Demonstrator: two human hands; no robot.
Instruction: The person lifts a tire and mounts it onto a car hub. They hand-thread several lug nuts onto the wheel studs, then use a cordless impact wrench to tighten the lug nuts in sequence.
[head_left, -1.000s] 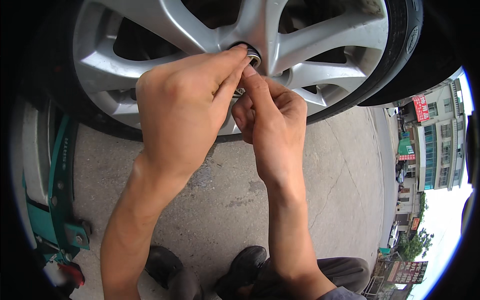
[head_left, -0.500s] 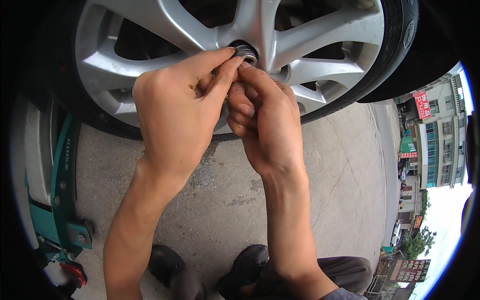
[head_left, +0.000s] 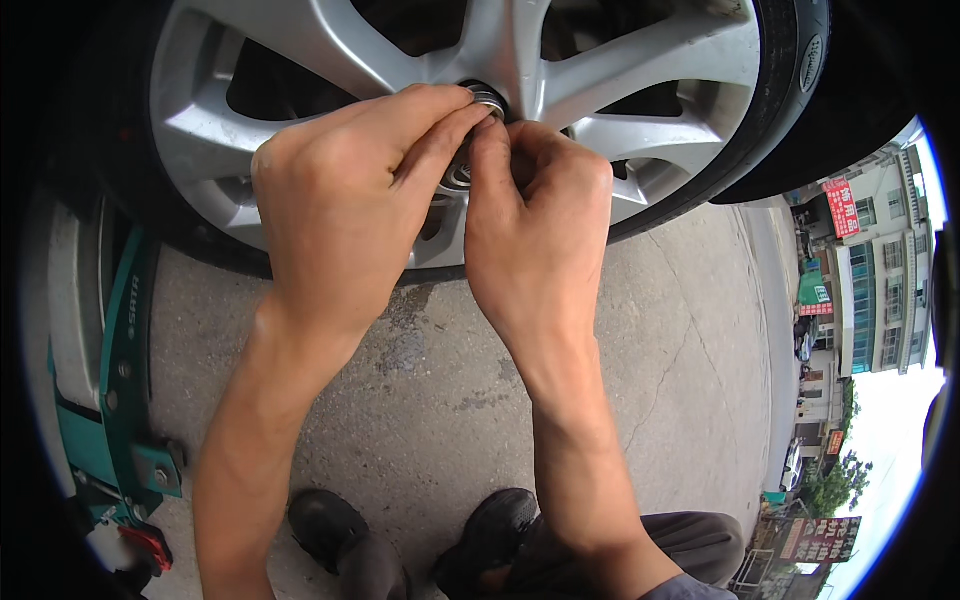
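A silver alloy wheel [head_left: 390,60] with a black tyre [head_left: 765,110] fills the upper part of the head view. At a round recess near the wheel's centre sits a small round metal piece [head_left: 488,98] with a ring-like rim; its exact kind is hard to make out. My left hand [head_left: 340,190] pinches it from the left, thumb and index finger together. My right hand [head_left: 540,215] has its thumb and bent fingers closed against its lower right edge. Another round recess [head_left: 456,178] shows partly between the hands.
A green floor jack [head_left: 120,370] with a red part [head_left: 148,548] stands close at the left. Beneath lies cracked concrete ground [head_left: 450,400]. My shoes [head_left: 495,525] are at the bottom. Buildings [head_left: 885,270] and a tree [head_left: 838,485] appear far right.
My right hand has rolled over so its back now faces up, its fingers turned inward. My left hand has shifted slightly left, still pinching at the metal piece.
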